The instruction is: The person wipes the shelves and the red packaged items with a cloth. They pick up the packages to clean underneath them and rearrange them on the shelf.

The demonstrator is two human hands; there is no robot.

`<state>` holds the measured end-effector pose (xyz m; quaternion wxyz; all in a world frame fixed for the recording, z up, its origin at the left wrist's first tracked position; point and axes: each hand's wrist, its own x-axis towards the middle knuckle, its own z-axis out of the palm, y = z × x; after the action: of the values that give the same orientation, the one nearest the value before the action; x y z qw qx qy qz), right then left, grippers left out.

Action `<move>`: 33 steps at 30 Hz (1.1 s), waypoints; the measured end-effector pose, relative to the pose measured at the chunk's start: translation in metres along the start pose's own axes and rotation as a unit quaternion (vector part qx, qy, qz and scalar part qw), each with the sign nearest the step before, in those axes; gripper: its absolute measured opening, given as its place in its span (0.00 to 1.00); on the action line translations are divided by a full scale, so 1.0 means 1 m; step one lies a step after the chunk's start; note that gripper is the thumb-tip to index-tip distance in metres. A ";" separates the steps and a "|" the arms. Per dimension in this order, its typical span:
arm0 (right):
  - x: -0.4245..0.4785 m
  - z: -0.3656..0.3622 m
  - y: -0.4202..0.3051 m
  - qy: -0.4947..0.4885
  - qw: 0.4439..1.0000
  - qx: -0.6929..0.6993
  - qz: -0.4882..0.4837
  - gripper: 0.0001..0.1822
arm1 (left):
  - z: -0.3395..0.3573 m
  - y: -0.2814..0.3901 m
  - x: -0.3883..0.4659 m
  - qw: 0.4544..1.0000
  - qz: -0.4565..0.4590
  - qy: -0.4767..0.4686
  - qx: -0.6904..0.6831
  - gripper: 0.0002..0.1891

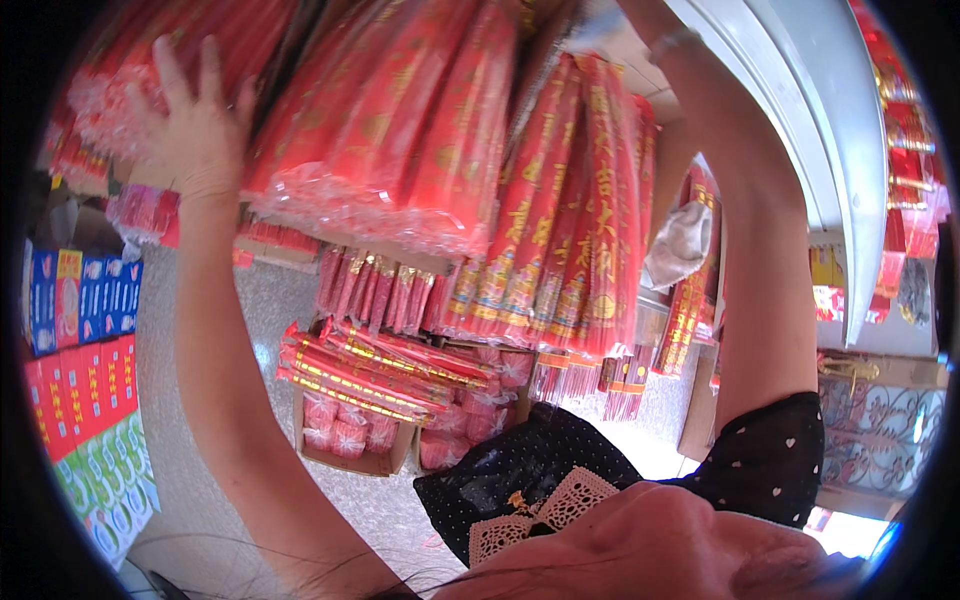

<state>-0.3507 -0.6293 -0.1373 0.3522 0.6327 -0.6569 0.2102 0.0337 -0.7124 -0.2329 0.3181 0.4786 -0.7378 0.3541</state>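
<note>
My left hand (196, 124) lies with fingers spread on a red bundle in clear plastic wrap (120, 97) at the upper left. Beside it, to the right, are larger plastic-wrapped red bundles (382, 135) with gold print, blurred. Further right stand long red packets (585, 210) bearing gold writing, probably incense or candles. My right arm reaches up past them. Its wrist (675, 46) wears a bracelet, and the hand itself is beyond the top edge. A blurred pale thing (600, 26) is near that wrist.
Below are slim red packets (390, 371) on cardboard boxes (352, 457) of wrapped red rolls. Stacked blue, red and green cartons (82, 375) line the left. A white curved panel (817, 112) and a crumpled cloth (679, 244) are at right. Speckled floor (161, 450) shows between.
</note>
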 end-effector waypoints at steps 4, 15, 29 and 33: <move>-0.005 -0.002 0.003 -0.026 0.999 0.025 -0.028 0.18 | -0.001 -0.004 0.003 0.997 0.039 -0.035 0.051 0.28; -0.204 -0.171 0.262 -0.120 0.970 -0.173 0.119 0.18 | -0.006 -0.019 0.004 0.987 0.104 0.023 -0.116 0.32; -0.389 -0.309 0.385 -0.099 0.894 -0.263 0.350 0.17 | -0.172 -0.086 -0.243 0.927 -0.083 -0.321 -0.176 0.35; -0.353 -0.276 0.369 -0.083 0.909 -0.248 0.324 0.17 | -0.248 -0.109 -0.422 0.806 -0.232 -0.520 -0.163 0.34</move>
<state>-0.6745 -0.1483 -0.1489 0.3548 0.2929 -0.8833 0.0902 0.3112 -0.3359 -0.4145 0.0330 0.6892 -0.7064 -0.1579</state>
